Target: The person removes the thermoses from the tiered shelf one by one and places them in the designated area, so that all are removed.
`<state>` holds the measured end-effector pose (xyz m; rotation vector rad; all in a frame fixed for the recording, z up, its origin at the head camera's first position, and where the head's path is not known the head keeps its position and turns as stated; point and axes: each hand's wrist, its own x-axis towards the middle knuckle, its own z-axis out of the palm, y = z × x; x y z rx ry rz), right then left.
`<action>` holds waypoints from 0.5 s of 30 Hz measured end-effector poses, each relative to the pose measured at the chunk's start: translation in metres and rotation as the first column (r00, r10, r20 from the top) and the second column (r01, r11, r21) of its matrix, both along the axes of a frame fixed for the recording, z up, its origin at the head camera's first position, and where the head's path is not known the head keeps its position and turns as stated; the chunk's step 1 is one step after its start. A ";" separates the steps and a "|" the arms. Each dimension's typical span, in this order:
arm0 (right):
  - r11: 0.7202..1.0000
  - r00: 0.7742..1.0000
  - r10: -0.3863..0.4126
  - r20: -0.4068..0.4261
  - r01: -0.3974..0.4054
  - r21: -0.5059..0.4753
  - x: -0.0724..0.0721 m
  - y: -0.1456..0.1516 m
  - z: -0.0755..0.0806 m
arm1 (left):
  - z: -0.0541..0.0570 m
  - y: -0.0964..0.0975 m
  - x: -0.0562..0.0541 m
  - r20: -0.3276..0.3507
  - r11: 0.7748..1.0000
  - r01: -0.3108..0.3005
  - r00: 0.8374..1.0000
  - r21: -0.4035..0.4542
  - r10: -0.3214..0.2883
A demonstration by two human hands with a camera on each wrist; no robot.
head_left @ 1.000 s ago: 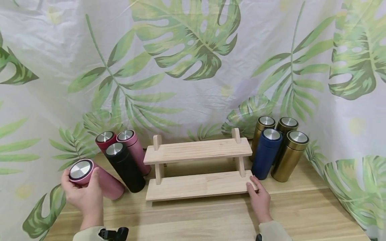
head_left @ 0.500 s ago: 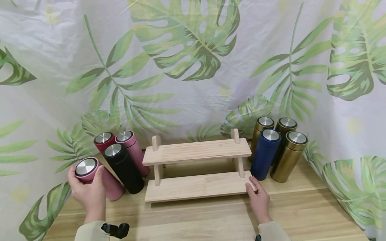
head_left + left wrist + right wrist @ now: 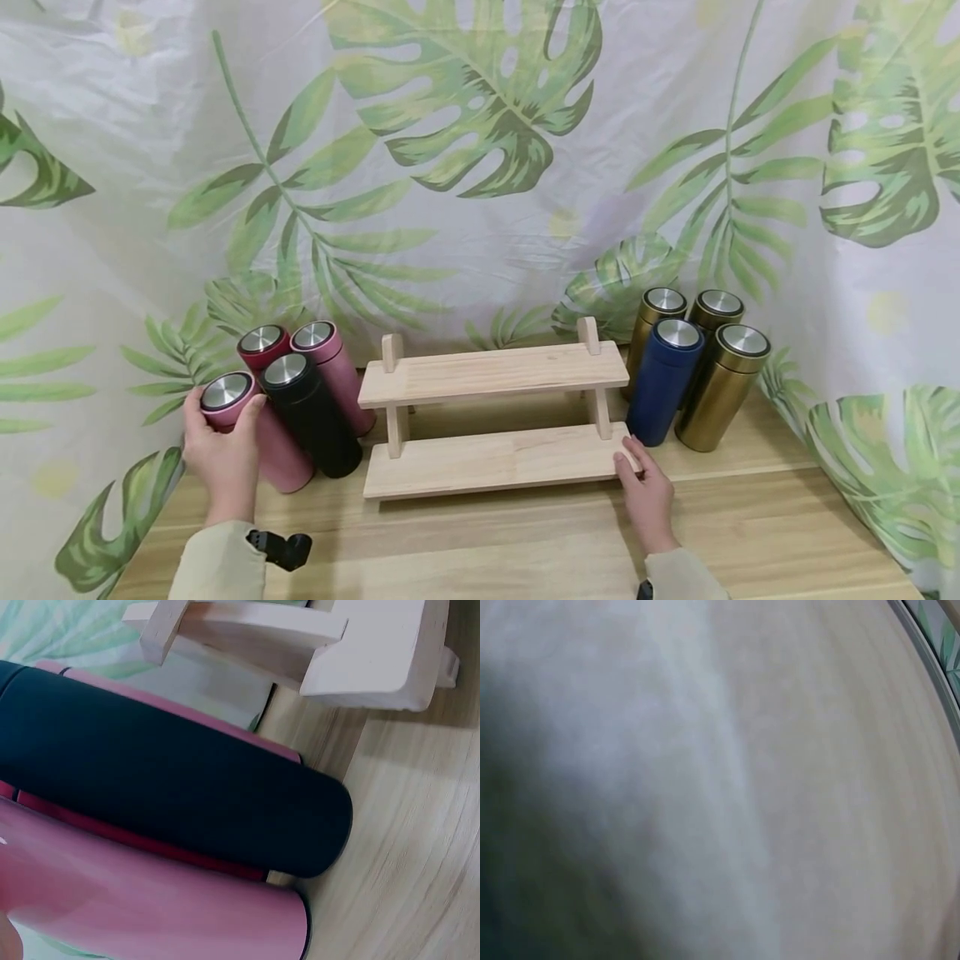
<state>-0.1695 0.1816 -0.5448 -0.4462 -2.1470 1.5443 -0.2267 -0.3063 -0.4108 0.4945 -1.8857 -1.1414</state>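
In the head view, my left hand [image 3: 221,458] grips a pink thermos flask [image 3: 281,454] just below its silver-topped lid, thumb on one side and fingers on the other. The flask's base is on the table, beside a black flask [image 3: 318,425]. A red flask [image 3: 262,346] and a second pink flask [image 3: 341,375] stand behind these. The left wrist view shows the held pink flask [image 3: 187,900] close alongside the black one [image 3: 172,772]. My right hand [image 3: 647,496] holds the right end of the lower board of a two-tier wooden rack [image 3: 480,462].
Right of the rack, a blue flask [image 3: 663,387] stands with several gold and dark-gold flasks, one gold flask [image 3: 716,396] in front. A leaf-print cloth [image 3: 495,250] hangs behind the wooden table [image 3: 480,550]. The right wrist view is mostly blurred.
The top of the pink flask in my left hand has swung right and away from me, from a leftward tilt to standing beside the black flask. My right hand stays on the rack.
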 end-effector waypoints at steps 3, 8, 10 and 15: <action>1.000 1.000 0.003 -0.010 -0.003 0.001 0.001 0.000 0.001 | 0.000 -0.002 -0.003 0.016 0.999 0.041 0.999 -0.010 -0.041; 1.000 1.000 0.010 -0.014 -0.010 -0.008 0.002 0.001 0.000 | 0.000 -0.006 -0.006 0.031 0.994 0.106 0.994 -0.012 -0.105; 1.000 1.000 0.009 -0.014 -0.009 -0.009 0.001 0.002 0.000 | -0.001 -0.007 -0.007 0.038 0.993 0.120 0.992 -0.003 -0.120; 1.000 1.000 0.008 0.002 -0.008 -0.009 0.000 0.001 0.001 | -0.001 -0.009 -0.007 0.056 0.989 0.148 0.987 0.030 -0.149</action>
